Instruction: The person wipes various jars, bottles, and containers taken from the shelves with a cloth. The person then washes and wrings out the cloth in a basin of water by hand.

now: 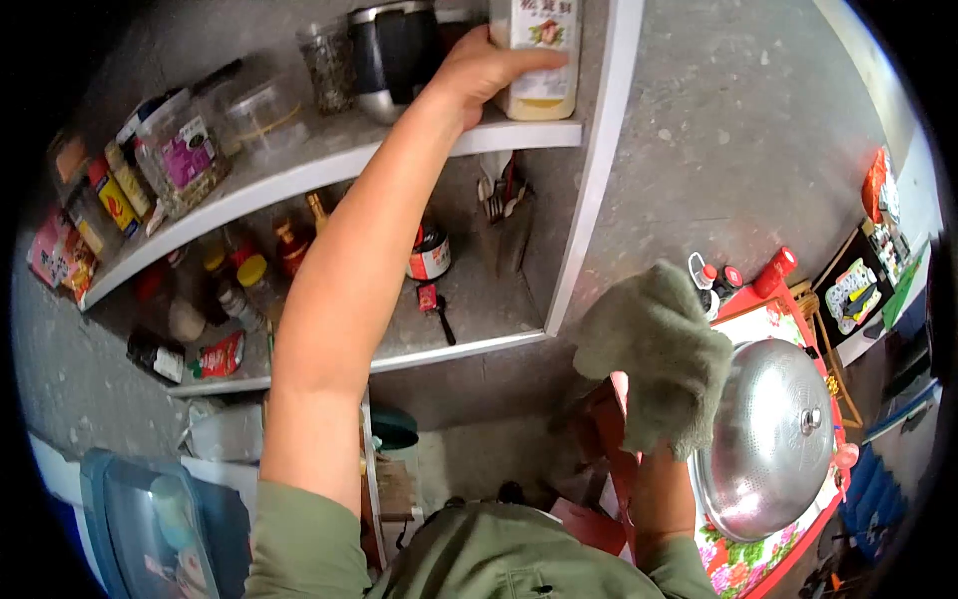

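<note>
Container: one, in left hand; one cloth, one metal lid.

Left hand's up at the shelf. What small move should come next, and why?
Probably lift the pale container slightly with the left hand: its thumb lies across the container's front, and the container is close to the front edge of the upper shelf, while the grey cloth is well apart from it.

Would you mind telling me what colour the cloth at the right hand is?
The cloth is a plain greyish green, best seen in the head view.
</note>
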The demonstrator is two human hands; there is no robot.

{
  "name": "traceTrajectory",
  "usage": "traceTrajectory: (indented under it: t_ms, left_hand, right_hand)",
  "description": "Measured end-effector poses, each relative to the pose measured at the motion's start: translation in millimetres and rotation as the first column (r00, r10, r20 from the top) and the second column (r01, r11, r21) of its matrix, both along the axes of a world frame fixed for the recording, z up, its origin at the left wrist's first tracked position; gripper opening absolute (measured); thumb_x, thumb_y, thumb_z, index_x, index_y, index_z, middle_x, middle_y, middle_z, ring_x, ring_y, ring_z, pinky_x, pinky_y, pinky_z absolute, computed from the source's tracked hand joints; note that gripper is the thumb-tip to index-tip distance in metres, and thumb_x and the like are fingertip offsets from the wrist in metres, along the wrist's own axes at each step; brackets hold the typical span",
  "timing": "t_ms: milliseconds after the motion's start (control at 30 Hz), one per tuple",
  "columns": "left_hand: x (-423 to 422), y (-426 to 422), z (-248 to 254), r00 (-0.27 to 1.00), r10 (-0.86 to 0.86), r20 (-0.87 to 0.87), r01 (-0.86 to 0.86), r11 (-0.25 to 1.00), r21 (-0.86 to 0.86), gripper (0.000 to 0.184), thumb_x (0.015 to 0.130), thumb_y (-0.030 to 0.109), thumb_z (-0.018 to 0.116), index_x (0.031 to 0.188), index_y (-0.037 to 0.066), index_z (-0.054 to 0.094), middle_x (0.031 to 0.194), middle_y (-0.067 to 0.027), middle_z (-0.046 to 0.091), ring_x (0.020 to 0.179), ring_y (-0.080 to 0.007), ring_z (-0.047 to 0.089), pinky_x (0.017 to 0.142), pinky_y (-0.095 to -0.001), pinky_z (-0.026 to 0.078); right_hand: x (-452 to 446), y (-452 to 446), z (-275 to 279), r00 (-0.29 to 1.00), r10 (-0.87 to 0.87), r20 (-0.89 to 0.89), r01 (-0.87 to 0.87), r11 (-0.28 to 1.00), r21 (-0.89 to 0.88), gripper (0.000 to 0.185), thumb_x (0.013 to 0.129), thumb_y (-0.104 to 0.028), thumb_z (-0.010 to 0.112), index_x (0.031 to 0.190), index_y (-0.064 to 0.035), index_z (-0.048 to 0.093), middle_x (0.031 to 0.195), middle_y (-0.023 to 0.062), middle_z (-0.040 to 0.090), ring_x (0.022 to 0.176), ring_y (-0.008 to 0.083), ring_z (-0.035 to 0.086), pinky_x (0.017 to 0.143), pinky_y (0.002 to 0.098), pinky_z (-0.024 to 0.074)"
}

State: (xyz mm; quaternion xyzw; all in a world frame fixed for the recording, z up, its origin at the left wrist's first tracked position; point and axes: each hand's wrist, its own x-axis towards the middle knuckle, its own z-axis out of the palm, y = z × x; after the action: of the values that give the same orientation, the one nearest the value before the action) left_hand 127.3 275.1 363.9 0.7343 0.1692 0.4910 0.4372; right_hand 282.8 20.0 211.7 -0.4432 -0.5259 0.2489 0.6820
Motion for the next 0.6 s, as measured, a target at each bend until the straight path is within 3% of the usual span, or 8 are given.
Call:
traceTrajectory:
  t_ms: [133,167,200,267,333,400,533,600]
  left_hand:
    - [-7,-41,2,0.993,-0.010,0.117,0.021,0.995,-0.097,0.042,0.078,0.014,0.071,0.115,0.001,0.055,0.105,-0.0092,0.065,0.095,-0.0202,0.063,0.086,-0.0353,0.050]
    - [-9,-56,-7,0.986,0.114,0.123,-0.119,0.993,0.030,0.052,0.073,0.021,0.077,0.113,-0.002,0.054,0.105,-0.0128,0.065,0.093,-0.0218,0.064,0.085,-0.0355,0.051]
    - [-14,-72,-15,0.961,0.234,0.145,-0.255,0.954,0.156,0.063,0.068,0.028,0.083,0.112,-0.005,0.053,0.105,-0.0163,0.064,0.091,-0.0235,0.066,0.085,-0.0358,0.052]
    - [-25,-117,-26,0.963,0.198,0.182,-0.222,0.968,0.120,0.071,0.062,0.029,0.085,0.113,-0.006,0.050,0.105,-0.0172,0.063,0.091,-0.0235,0.065,0.085,-0.0381,0.052]
    - [-22,-140,-54,0.966,0.184,0.180,-0.214,0.962,0.168,0.069,0.066,0.026,0.083,0.115,0.000,0.042,0.107,-0.0212,0.061,0.095,-0.0293,0.064,0.083,-0.0395,0.052]
    - [-11,-150,-94,0.902,0.413,0.127,-0.430,0.825,0.366,0.068,0.069,0.029,0.081,0.117,0.003,0.041,0.105,-0.0205,0.061,0.094,-0.0298,0.064,0.082,-0.0389,0.051]
    - [-34,-179,-139,0.991,0.135,0.019,-0.130,0.979,-0.154,0.065,0.076,0.026,0.077,0.124,0.006,0.037,0.114,-0.0186,0.058,0.104,-0.0259,0.060,0.088,-0.0362,0.046]
    - [-40,-175,-149,0.963,-0.050,0.263,0.181,0.844,-0.505,0.065,0.076,0.025,0.077,0.123,0.006,0.037,0.117,-0.0146,0.056,0.106,-0.0217,0.058,0.090,-0.0353,0.045]
  right_hand:
    - [-13,-7,51,0.704,-0.148,0.694,0.080,0.988,0.129,0.030,0.082,-0.002,0.062,0.112,0.0008,0.063,0.108,0.0064,0.065,0.098,0.0143,0.062,0.088,0.0233,0.0463]
    - [-13,-2,43,0.740,-0.305,0.600,0.265,0.951,0.157,0.035,0.082,-0.003,0.062,0.116,0.0007,0.060,0.115,0.0082,0.062,0.105,0.0165,0.059,0.092,0.0259,0.0449]
    - [-6,13,30,0.962,-0.067,0.263,0.057,0.997,0.045,0.042,0.081,-0.003,0.063,0.123,-0.0001,0.054,0.122,0.0098,0.057,0.112,0.0191,0.055,0.096,0.0291,0.0424]
    - [8,42,3,0.631,0.369,-0.682,-0.251,0.929,0.271,0.059,0.081,-0.004,0.064,0.135,-0.0017,0.044,0.137,0.0129,0.047,0.126,0.0243,0.046,0.104,0.0355,0.0375]
    - [-37,51,27,0.999,0.029,-0.020,-0.020,0.938,0.346,0.071,0.085,-0.012,0.063,0.145,-0.0039,0.026,0.145,0.0131,0.035,0.132,0.0267,0.037,0.109,0.0372,0.0279]
    - [-53,50,31,0.996,0.077,0.054,-0.094,0.870,0.485,0.080,0.083,-0.013,0.061,0.148,-0.0024,0.014,0.146,0.0178,0.032,0.132,0.0275,0.036,0.110,0.0378,0.0262]
    - [-55,41,54,0.944,0.009,0.330,-0.193,0.824,0.533,0.081,0.080,-0.010,0.057,0.148,0.0017,0.014,0.145,0.0193,0.031,0.130,0.0269,0.037,0.109,0.0374,0.0267]
    - [-54,43,64,0.941,-0.033,0.336,-0.175,0.803,0.569,0.077,0.080,-0.009,0.059,0.145,0.0033,0.021,0.137,0.0204,0.041,0.123,0.0260,0.045,0.105,0.0357,0.0319]
